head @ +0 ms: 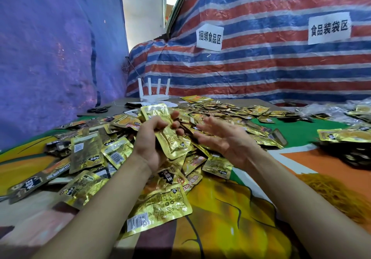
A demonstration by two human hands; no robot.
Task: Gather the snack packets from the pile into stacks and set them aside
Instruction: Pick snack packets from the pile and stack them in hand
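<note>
Fingers (176,125) of left hand (152,138) clasping gold packets (170,136) — right hand (222,138) spread, printed tablecloth (230,208), striped tarp (261,68)

The table (301,134) is covered by a printed cloth (230,214) in green, orange and yellow, with a bare brownish strip along the far edge. A loose pile of gold snack packets (200,122) spreads across its middle and left — some face up, some showing barcodes — and one large packet (160,208) lies alone at the near edge. At the far side stands a white router (153,95) with four upright antennas, and left of it lie what look like black scissors (99,109), though they are small and blurred. On the right sits a separate heap of packets (345,138), with a mass of yellow strands (337,196) nearer.
</note>
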